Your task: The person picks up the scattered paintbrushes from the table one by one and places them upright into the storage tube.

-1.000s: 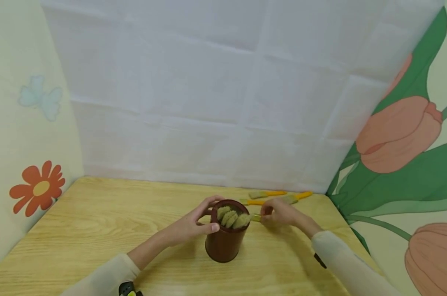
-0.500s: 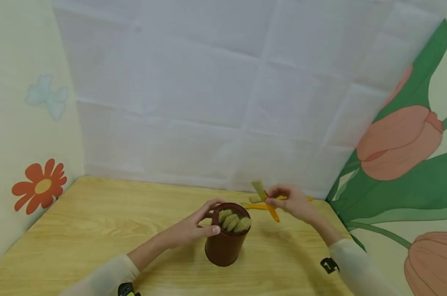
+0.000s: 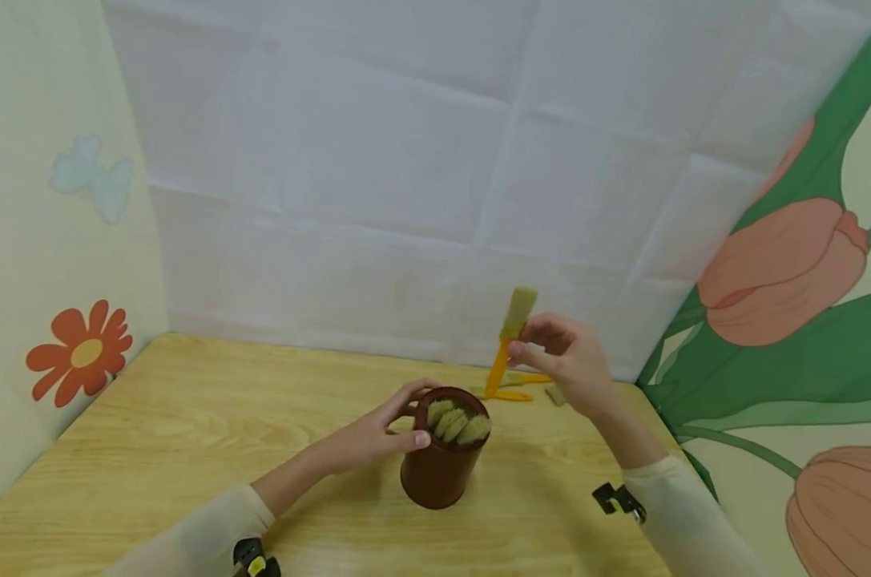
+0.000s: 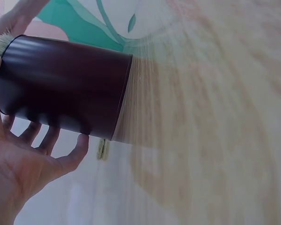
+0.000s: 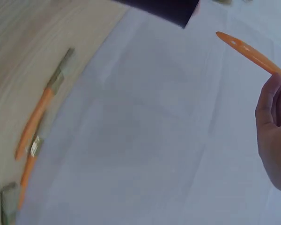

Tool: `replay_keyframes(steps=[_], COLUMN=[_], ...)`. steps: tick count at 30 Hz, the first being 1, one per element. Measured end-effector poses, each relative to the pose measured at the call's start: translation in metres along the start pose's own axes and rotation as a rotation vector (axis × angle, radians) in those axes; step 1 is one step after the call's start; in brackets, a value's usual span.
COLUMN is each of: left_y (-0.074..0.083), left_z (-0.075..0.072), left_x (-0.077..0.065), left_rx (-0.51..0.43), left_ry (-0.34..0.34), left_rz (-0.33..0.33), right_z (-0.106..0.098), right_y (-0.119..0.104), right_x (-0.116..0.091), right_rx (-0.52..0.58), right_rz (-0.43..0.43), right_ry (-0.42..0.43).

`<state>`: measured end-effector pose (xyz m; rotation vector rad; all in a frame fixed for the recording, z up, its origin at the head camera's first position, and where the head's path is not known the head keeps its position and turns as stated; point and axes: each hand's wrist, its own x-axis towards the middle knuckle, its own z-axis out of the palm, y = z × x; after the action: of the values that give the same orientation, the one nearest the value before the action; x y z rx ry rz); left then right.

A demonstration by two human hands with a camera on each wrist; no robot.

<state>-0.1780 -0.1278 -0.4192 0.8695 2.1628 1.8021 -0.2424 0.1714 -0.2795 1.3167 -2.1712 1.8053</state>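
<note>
My left hand (image 3: 366, 442) grips a dark brown cylindrical pot (image 3: 438, 478), thumb at the near rim. Several paintbrush heads (image 3: 449, 425) poke out of the pot's mouth, bristles up. In the left wrist view, fingers curl along the wall of the pot (image 4: 65, 84). Behind and right of it, my right hand (image 3: 570, 362) pinches another paintbrush (image 3: 498, 367) in the air, bristles up and orange handle slanting down. The right wrist view catches that paintbrush's handle end (image 5: 253, 54); its bristles are out of frame there.
Two orange-handled brushes (image 3: 510, 396) lie on the wooden table (image 3: 262, 401) behind the pot. A third brush (image 3: 554, 395) shows only its bristles beside my right hand. White cloth (image 3: 334, 200) hangs at the back; a flower-printed wall (image 3: 767, 272) stands on the right.
My right hand has picked a paintbrush off the table, lifted it and turned its bristles upward. The left hand stays on the pot, which has barely moved.
</note>
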Motion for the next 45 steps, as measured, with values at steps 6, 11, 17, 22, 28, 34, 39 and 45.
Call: replay_keyframes(steps=[6, 11, 17, 22, 28, 34, 39, 45], left_y=[0.002, 0.001, -0.003, 0.000, 0.003, 0.003, 0.003, 0.002], left_z=[0.002, 0.006, 0.004, 0.000, -0.003, -0.005, -0.004, -0.002], left_x=[0.004, 0.000, -0.006, -0.003, -0.003, -0.004, -0.004, -0.002], left_rx=[0.038, 0.029, 0.035, 0.058, 0.108, 0.094, 0.085, 0.058], left_ry=[-0.012, -0.026, -0.025, -0.020, -0.014, -0.010, -0.015, -0.020], left_rz=[0.003, -0.018, -0.010, 0.018, 0.035, 0.028, 0.042, 0.026], right_z=[0.020, 0.036, 0.049, 0.050, 0.048, 0.046, 0.047, 0.046], right_y=[0.025, 0.047, 0.058, 0.058, 0.055, 0.057, 0.063, 0.068], right_x=[-0.010, -0.028, -0.040, -0.038, -0.037, -0.038, -0.040, -0.043], right_rx=[0.041, -0.024, -0.081, -0.138, -0.228, -0.202, -0.138, -0.046], right_rz=[0.077, 0.152, 0.111, -0.009, 0.024, 0.137, 0.159, 0.158], right_ry=[-0.002, -0.045, -0.106, -0.082, -0.086, -0.123, -0.156, -0.159])
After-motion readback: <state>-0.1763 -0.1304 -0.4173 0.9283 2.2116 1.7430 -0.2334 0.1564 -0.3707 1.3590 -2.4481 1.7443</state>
